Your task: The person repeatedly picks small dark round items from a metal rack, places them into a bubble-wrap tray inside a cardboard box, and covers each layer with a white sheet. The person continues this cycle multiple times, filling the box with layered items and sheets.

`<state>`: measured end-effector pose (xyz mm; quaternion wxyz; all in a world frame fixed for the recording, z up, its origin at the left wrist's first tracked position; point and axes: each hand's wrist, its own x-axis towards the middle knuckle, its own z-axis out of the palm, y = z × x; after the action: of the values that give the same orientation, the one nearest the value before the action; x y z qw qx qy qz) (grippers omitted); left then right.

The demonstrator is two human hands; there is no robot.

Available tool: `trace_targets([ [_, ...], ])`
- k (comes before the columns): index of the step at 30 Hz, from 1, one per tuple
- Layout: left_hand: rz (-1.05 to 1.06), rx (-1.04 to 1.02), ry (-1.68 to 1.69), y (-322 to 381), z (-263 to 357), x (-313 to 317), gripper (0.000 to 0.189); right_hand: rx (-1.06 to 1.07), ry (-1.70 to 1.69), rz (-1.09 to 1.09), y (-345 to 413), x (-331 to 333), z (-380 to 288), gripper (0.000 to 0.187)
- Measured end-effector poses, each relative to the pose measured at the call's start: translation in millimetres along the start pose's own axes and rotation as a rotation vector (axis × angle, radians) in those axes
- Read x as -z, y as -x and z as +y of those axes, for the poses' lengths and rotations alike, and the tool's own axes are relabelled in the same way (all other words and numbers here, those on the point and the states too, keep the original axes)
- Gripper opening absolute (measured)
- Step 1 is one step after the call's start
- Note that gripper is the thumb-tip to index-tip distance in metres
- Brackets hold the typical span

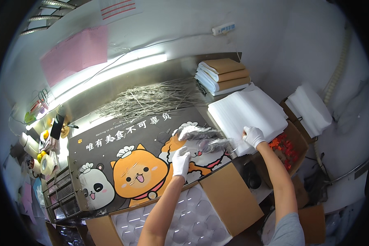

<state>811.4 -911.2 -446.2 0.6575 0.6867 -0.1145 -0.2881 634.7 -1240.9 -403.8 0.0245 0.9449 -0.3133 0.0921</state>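
Observation:
My right hand [254, 137], in a white glove, has its fingers curled against the top of a stack of white foam sheets [249, 107] and appears to pinch the uppermost sheet. Over the cartoon-printed desk mat [138, 172], my left hand [180, 164], also gloved, hovers or rests with nothing visible in it; whether it touches the mat is unclear. Just beyond its fingers lie shiny, clear-and-dark pieces [200, 133], seemingly plastic, in a loose heap. Smaller clear bits are scattered over the mat.
A carton [230, 200] of clear round plastic pieces [190, 221] stands below the mat. Thin metal wires [150, 97] lie behind it. Folded sheets [224, 75], a box of red pieces [284, 150] and a black computer mouse [252, 178] are right; tape rolls [46, 164] and a metal rack [60, 193] left.

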Motion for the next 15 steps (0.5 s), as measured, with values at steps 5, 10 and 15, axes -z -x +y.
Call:
trace_targets([
  [5, 0.315, -0.71, -0.698, 5, -23, -6, 0.056, 0.245, 0.108, -0.147, 16, 16, -5, 0.03],
  [10, 0.228, -0.694, -0.688, 34, -42, 14, 0.05, 0.058, 0.115, -0.058, 27, -5, -1, 0.029],
  [15, 0.206, -0.742, -0.617, 37, -47, 23, 0.044, -0.191, -0.32, 0.072, -9, 4, 32, 0.018],
])
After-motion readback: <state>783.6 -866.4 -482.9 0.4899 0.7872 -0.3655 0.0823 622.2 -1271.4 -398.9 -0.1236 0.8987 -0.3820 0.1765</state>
